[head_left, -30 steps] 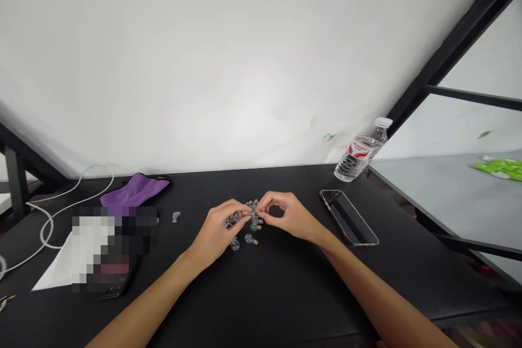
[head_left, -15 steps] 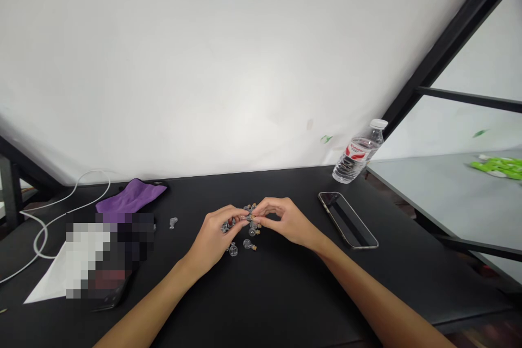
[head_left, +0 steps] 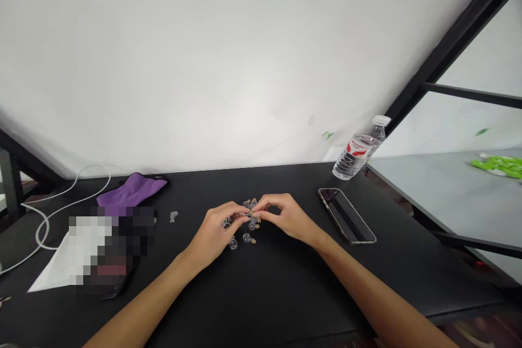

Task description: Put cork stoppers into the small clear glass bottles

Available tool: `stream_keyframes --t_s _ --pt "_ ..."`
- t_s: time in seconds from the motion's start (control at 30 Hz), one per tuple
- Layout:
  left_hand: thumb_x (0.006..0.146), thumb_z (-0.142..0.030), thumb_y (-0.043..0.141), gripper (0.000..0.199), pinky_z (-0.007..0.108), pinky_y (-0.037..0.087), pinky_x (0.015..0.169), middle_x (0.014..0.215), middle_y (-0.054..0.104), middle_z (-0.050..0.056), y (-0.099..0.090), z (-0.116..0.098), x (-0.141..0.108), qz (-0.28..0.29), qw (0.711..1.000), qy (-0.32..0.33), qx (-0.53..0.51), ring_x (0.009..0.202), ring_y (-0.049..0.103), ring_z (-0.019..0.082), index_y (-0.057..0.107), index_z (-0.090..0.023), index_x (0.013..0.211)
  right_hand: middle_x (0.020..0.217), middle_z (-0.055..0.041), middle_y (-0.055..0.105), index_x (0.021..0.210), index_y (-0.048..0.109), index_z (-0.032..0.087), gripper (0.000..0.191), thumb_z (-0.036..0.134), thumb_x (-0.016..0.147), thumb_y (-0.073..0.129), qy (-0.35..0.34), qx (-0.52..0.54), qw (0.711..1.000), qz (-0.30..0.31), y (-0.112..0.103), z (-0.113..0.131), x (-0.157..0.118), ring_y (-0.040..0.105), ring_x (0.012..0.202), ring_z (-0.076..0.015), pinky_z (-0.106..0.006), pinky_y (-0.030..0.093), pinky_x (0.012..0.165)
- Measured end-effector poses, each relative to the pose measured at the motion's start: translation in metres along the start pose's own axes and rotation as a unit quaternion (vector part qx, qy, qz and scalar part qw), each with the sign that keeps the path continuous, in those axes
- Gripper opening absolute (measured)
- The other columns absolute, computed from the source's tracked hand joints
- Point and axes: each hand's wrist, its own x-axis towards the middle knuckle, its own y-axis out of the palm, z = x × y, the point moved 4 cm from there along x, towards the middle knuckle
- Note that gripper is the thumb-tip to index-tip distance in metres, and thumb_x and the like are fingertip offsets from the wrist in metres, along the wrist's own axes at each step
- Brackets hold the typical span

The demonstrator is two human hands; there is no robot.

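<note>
My left hand pinches a tiny clear glass bottle between thumb and fingertips. From the other side, my right hand closes its thumb and forefinger on a small cork at the bottle's neck. How far the cork sits in the neck is hidden by the fingers. Around and under the fingertips lie several similar bottles, some corked. One corked bottle lies on its side nearer me, beside a round glass bottle partly under my left hand. Another small bottle lies apart to the left.
On the black table, a phone lies right of my hands, with a water bottle behind it. At left are a purple cloth, a white cable and a blurred-out white item. A white wall rises behind.
The camera view has shifted slightly, so the table things sit a little higher in the picture. Both hands keep their pinch at the same spot, with only slight finger movement.
</note>
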Motion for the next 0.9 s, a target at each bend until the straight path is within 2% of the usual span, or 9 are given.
stream_keyframes --t_s 0.13,0.3,0.4,0.53,0.9 --pt "0.094 -0.029 0.070 0.017 0.029 0.056 0.078 0.088 0.073 0.003 -0.001 0.002 0.000 -0.032 0.999 -0.010 -0.004 0.080 0.068 0.017 0.074 -0.023 0.110 0.090 -0.0059 0.077 0.092 0.078 0.020 0.022 0.042 0.091 0.074 0.000 -0.006 1.000 -0.005 -0.001 -0.001 0.000 0.069 0.082 -0.0215 -0.034 0.055 0.077" --pt "0.095 -0.031 0.068 0.023 0.032 0.058 0.088 0.100 0.076 0.005 -0.002 0.006 0.002 -0.042 0.993 -0.065 -0.084 0.092 0.073 0.020 0.070 -0.022 0.116 0.087 -0.0054 0.076 0.091 0.076 0.019 0.024 0.043 0.090 0.074 0.005 -0.005 1.000 -0.016 -0.005 0.000 0.001 0.068 0.081 -0.0212 -0.034 0.055 0.078" --pt "0.095 -0.033 0.069 0.021 0.031 0.060 0.086 0.102 0.077 0.006 -0.003 0.008 0.002 -0.041 0.986 -0.090 -0.130 0.093 0.073 0.020 0.071 -0.020 0.112 0.088 -0.0058 0.076 0.090 0.076 0.019 0.024 0.043 0.089 0.075 0.010 0.001 1.000 -0.023 -0.007 -0.002 0.001 0.069 0.084 -0.0220 -0.035 0.055 0.080" --pt "0.092 -0.034 0.073 0.020 0.031 0.060 0.083 0.093 0.076 0.005 -0.003 0.010 0.002 -0.042 0.980 -0.106 -0.164 0.083 0.072 0.017 0.073 -0.018 0.104 0.088 -0.0062 0.076 0.089 0.076 0.018 0.024 0.042 0.088 0.076 0.019 0.022 0.999 -0.024 -0.005 -0.005 0.001 0.070 0.085 -0.0222 -0.035 0.055 0.080" --pt "0.091 -0.037 0.074 0.022 0.030 0.058 0.075 0.086 0.074 0.006 -0.002 0.016 0.000 -0.064 0.978 -0.107 -0.167 0.078 0.070 0.018 0.073 -0.015 0.095 0.087 -0.0053 0.076 0.087 0.076 0.019 0.026 0.045 0.089 0.075 0.022 0.031 0.999 -0.023 0.003 -0.007 0.001 0.070 0.084 -0.0222 -0.035 0.056 0.080"
